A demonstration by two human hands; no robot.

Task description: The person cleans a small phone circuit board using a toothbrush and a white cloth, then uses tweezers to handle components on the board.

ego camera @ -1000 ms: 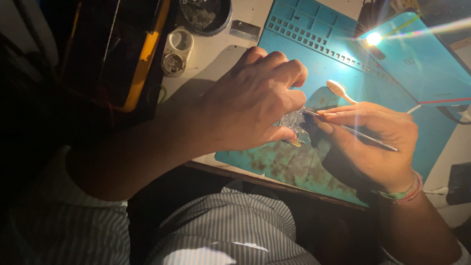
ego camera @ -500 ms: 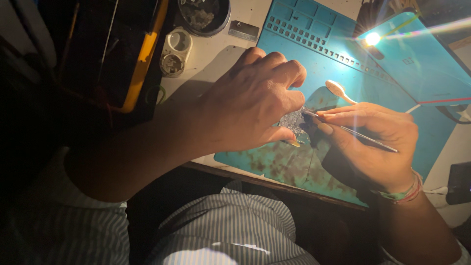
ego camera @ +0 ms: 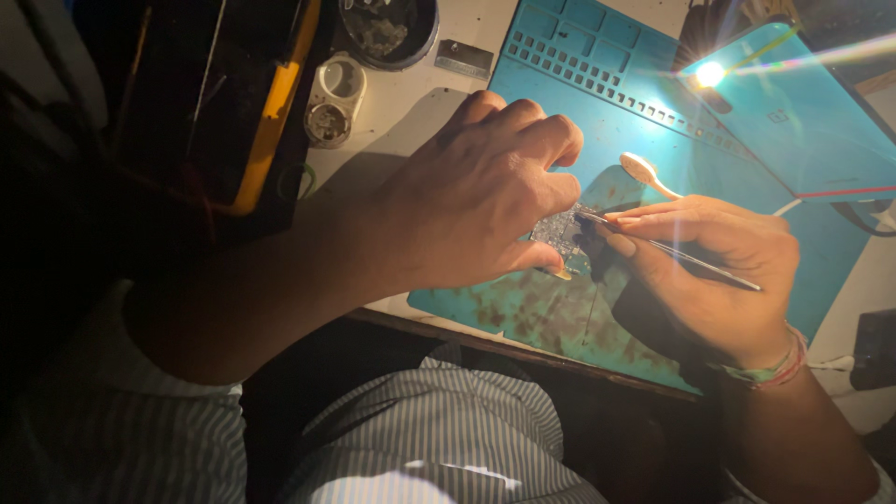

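Observation:
My left hand (ego camera: 476, 201) is curled over a small grey circuit board (ego camera: 558, 231) and pins it to the blue work mat (ego camera: 597, 103). My right hand (ego camera: 709, 271) grips thin metal tweezers (ego camera: 686, 259) like a pen. Their tip touches the board's right edge beside my left thumb. Most of the board is hidden under my left fingers.
A small spoon-shaped tool (ego camera: 646, 172) lies on the mat behind my right hand. A blue phone back cover (ego camera: 803, 121) under a bright lamp sits at the far right. A dark round dish (ego camera: 387, 28), two small pots (ego camera: 334, 98) and a black-and-yellow case (ego camera: 233, 103) stand at the left.

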